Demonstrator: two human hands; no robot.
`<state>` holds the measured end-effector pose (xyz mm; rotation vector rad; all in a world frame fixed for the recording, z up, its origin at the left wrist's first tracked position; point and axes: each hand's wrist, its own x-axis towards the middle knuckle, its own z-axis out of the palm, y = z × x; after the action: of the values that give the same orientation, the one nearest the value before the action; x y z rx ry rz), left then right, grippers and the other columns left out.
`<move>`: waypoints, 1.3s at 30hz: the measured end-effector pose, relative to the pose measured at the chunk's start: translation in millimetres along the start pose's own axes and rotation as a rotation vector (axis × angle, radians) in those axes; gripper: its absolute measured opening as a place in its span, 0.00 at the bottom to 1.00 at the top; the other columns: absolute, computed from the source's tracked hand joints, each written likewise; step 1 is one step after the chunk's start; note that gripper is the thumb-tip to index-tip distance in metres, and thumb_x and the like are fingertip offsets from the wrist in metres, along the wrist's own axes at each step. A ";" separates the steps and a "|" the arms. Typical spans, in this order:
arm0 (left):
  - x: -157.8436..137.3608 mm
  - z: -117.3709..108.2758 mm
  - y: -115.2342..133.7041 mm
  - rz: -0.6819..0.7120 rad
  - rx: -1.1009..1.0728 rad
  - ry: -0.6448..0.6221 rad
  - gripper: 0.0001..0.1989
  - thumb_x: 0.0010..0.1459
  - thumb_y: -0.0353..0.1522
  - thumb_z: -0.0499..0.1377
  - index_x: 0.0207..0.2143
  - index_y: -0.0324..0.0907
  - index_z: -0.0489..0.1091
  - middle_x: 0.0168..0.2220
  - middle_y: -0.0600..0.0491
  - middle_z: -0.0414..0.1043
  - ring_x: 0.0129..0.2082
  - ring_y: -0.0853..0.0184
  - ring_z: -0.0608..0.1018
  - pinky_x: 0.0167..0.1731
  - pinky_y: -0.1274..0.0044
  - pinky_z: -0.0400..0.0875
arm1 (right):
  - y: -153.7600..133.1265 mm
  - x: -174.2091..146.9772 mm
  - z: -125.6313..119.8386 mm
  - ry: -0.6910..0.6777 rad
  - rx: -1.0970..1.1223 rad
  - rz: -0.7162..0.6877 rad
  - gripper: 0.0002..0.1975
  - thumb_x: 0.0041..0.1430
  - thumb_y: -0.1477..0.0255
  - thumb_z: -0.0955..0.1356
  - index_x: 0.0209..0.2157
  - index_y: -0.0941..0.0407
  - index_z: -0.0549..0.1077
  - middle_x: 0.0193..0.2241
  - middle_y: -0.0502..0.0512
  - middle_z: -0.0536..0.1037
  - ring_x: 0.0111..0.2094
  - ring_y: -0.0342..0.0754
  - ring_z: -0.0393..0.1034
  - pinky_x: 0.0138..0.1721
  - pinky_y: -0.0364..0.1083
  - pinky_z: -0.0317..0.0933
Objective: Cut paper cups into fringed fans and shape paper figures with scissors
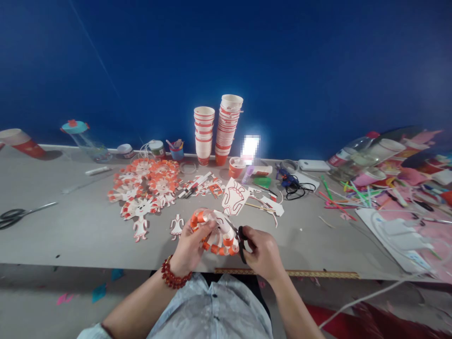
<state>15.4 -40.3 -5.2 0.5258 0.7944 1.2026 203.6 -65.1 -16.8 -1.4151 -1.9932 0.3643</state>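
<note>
My left hand (192,247) grips an orange-and-white paper cutout (212,247) with curled strips round its edge, close to the table's front. In my right hand (263,252) is a pair of black-handled scissors (242,242), fingers in the loops. The blades reach toward the cutout; whether they touch it I cannot tell. Just behind stands or leans a white paper piece with a red dress outline (235,195). A small paper dress figure (176,227) lies left of my left hand. Further left is a heap of similar orange-and-white paper figures (148,181).
Two stacks of paper cups (204,136) stand against the blue wall. Paper scraps, markers and a blue glue gun (287,179) lie behind my hands. Another pair of scissors (21,215) rests far left. Pipe cleaners (339,205), bottles and pink paper crowd the right.
</note>
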 end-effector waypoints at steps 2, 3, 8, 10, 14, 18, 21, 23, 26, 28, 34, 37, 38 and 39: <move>0.5 -1.0 -0.7 -0.001 0.006 0.019 0.11 0.46 0.32 0.70 0.33 0.42 0.74 0.25 0.57 0.74 0.25 0.71 0.76 0.29 0.80 0.73 | 0.7 -0.6 -0.8 -0.054 0.004 0.013 0.03 0.48 0.73 0.66 0.25 0.54 0.65 0.18 0.48 0.71 0.18 0.44 0.60 0.22 0.42 0.48; 0.8 -1.5 -1.0 -0.001 0.011 0.032 0.11 0.45 0.32 0.70 0.33 0.42 0.74 0.25 0.58 0.74 0.24 0.72 0.76 0.28 0.80 0.72 | 1.0 -0.9 -1.0 -0.071 0.006 0.020 0.04 0.48 0.73 0.66 0.25 0.54 0.65 0.18 0.48 0.71 0.18 0.44 0.60 0.22 0.42 0.47; 1.2 -2.3 -0.8 0.001 0.022 0.065 0.13 0.43 0.33 0.71 0.31 0.42 0.74 0.24 0.59 0.73 0.22 0.73 0.74 0.26 0.81 0.71 | 2.4 -1.4 -0.3 -0.041 0.009 0.025 0.02 0.49 0.72 0.66 0.26 0.54 0.67 0.18 0.49 0.72 0.18 0.44 0.61 0.23 0.42 0.48; 0.8 -1.4 -0.3 0.000 0.014 0.043 0.12 0.43 0.33 0.71 0.31 0.42 0.74 0.23 0.59 0.73 0.22 0.73 0.74 0.27 0.81 0.71 | 2.4 -1.3 0.0 -0.030 0.008 0.023 0.02 0.50 0.72 0.65 0.26 0.54 0.67 0.18 0.49 0.72 0.18 0.44 0.61 0.23 0.42 0.48; -0.1 0.4 0.3 0.010 -0.002 -0.010 0.10 0.45 0.33 0.70 0.31 0.43 0.73 0.23 0.59 0.72 0.23 0.73 0.74 0.28 0.81 0.72 | 3.0 -1.6 -0.1 -0.030 0.005 0.020 0.02 0.50 0.72 0.65 0.25 0.54 0.66 0.17 0.49 0.71 0.18 0.44 0.61 0.22 0.42 0.48; -0.7 0.5 0.9 0.026 0.013 -0.043 0.09 0.48 0.32 0.68 0.32 0.43 0.73 0.24 0.59 0.71 0.23 0.73 0.74 0.29 0.80 0.72 | 4.8 -2.3 -0.7 -0.023 -0.016 -0.004 0.03 0.51 0.71 0.64 0.26 0.54 0.66 0.17 0.49 0.70 0.17 0.44 0.60 0.22 0.42 0.48; -0.7 0.2 1.3 0.032 0.023 -0.052 0.08 0.49 0.32 0.68 0.32 0.43 0.72 0.24 0.59 0.71 0.24 0.72 0.73 0.29 0.80 0.71 | 4.6 -1.6 -3.0 -0.020 -0.040 -0.020 0.02 0.50 0.72 0.63 0.26 0.54 0.66 0.17 0.49 0.70 0.17 0.44 0.60 0.22 0.42 0.48; -0.4 -0.3 1.2 0.038 0.030 -0.048 0.09 0.48 0.32 0.68 0.31 0.43 0.72 0.24 0.59 0.70 0.24 0.72 0.73 0.29 0.81 0.70 | 3.8 -0.5 -4.9 -0.027 -0.048 -0.025 0.01 0.49 0.73 0.63 0.26 0.54 0.66 0.17 0.49 0.71 0.18 0.44 0.61 0.22 0.42 0.48; -0.4 -0.5 1.0 0.043 0.048 -0.037 0.09 0.47 0.32 0.68 0.31 0.42 0.72 0.24 0.58 0.70 0.24 0.72 0.72 0.28 0.81 0.70 | 3.4 0.3 -6.3 -0.035 -0.039 -0.019 0.01 0.49 0.73 0.63 0.26 0.54 0.65 0.17 0.49 0.71 0.18 0.44 0.61 0.22 0.42 0.48; -0.7 0.2 1.3 0.045 0.056 -0.037 0.09 0.47 0.32 0.68 0.30 0.42 0.72 0.24 0.58 0.70 0.23 0.72 0.72 0.28 0.80 0.70 | 4.0 -0.1 -5.8 -0.030 -0.028 -0.019 0.01 0.49 0.73 0.63 0.26 0.54 0.65 0.17 0.48 0.71 0.18 0.44 0.61 0.22 0.42 0.48; -1.6 2.5 2.1 0.042 0.041 -0.039 0.09 0.47 0.32 0.69 0.29 0.42 0.71 0.23 0.58 0.70 0.23 0.72 0.73 0.27 0.80 0.70 | 6.1 -1.1 -2.9 0.025 -0.021 -0.048 0.02 0.49 0.72 0.63 0.25 0.54 0.65 0.15 0.48 0.69 0.17 0.44 0.60 0.22 0.42 0.48; -1.4 1.0 0.2 0.032 0.023 -0.032 0.09 0.47 0.32 0.68 0.30 0.42 0.72 0.25 0.57 0.72 0.24 0.72 0.74 0.28 0.81 0.71 | 7.4 -0.1 -2.4 0.061 -0.032 -0.077 0.04 0.52 0.71 0.62 0.24 0.54 0.65 0.15 0.48 0.68 0.17 0.45 0.60 0.21 0.43 0.47; -1.1 0.4 -0.5 0.030 0.021 -0.027 0.09 0.48 0.32 0.69 0.31 0.42 0.72 0.26 0.57 0.73 0.24 0.72 0.74 0.28 0.81 0.71 | 8.1 -0.1 -2.3 0.076 -0.032 -0.085 0.05 0.53 0.71 0.62 0.24 0.54 0.65 0.15 0.49 0.67 0.17 0.45 0.60 0.21 0.43 0.47; -0.7 -0.2 -1.1 0.028 0.020 -0.020 0.09 0.47 0.32 0.69 0.31 0.42 0.72 0.25 0.57 0.73 0.24 0.72 0.74 0.28 0.81 0.71 | 8.9 -0.6 -2.0 0.088 -0.026 -0.084 0.07 0.54 0.71 0.62 0.23 0.54 0.65 0.15 0.49 0.67 0.17 0.45 0.59 0.21 0.43 0.47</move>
<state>15.8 -41.3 -6.0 0.5660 0.7851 1.2151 211.5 -62.5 -20.6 -1.3352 -1.9850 0.2358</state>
